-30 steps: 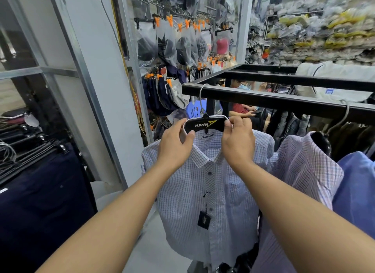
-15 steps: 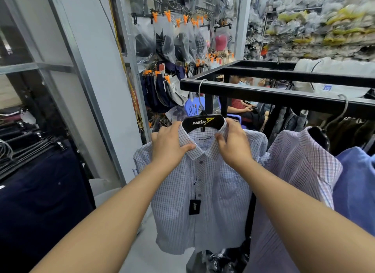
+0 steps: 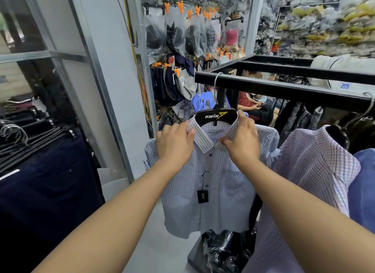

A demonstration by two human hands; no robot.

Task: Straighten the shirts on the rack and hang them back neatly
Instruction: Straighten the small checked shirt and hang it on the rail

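Left hand (image 3: pixel 174 144) pinching one collar wing of a pale blue checked button-up shirt (image 3: pixel 213 181), right hand (image 3: pixel 241 142) pinching the other wing, thumb on its point, shirt hanging from a black plastic hanger (image 3: pixel 216 117) hooked over the black metal rack rail (image 3: pixel 284 89), lilac checked shirt (image 3: pixel 316 161) just beside

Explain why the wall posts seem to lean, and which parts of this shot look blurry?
Head view: the wide-angle lens likely makes the metal post lean. Head view: the stacked shelves top right are smeared, while the checked shirt, hanger, left hand and right hand are sharp. Head view: light is even, with sheen on the plastic bags.
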